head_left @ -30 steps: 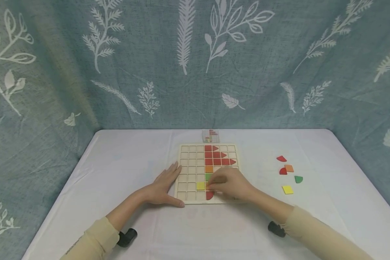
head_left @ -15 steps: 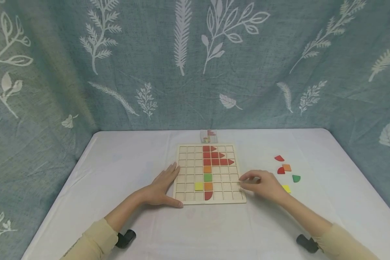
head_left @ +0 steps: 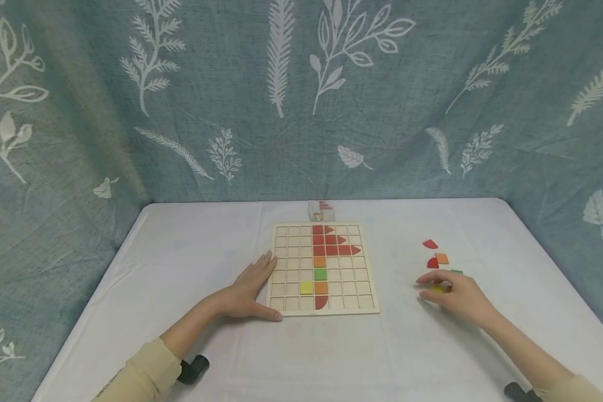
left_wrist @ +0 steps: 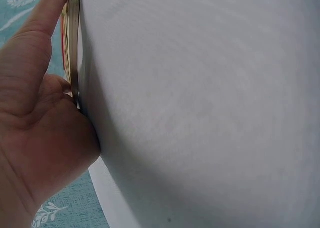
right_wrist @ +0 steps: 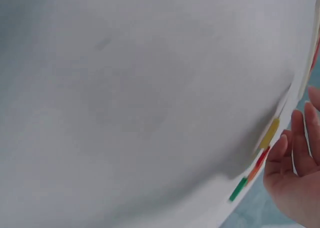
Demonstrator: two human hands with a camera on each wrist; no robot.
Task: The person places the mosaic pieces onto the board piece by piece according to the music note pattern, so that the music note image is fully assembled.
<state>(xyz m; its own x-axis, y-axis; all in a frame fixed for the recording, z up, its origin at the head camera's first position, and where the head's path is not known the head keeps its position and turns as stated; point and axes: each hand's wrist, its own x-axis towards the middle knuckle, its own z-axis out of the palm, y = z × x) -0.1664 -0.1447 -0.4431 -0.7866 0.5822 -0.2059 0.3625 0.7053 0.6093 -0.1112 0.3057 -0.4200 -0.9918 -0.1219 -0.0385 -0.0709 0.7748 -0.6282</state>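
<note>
The white-covered table [head_left: 206, 234] before me carries 1 gridded board [head_left: 349, 287], 1 card [head_left: 321, 210] beyond, 5 loose tiles [head_left: 441, 258] rightward.

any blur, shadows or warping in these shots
Head view: board fairly sharp, soft shadow below the right hand; left wrist view: shadow on the cloth beside the left hand; right wrist view: green piece soft, cloth edge bowed, probably lens distortion.

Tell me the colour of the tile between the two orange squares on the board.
Green; the tile shows best in the head view.
</note>
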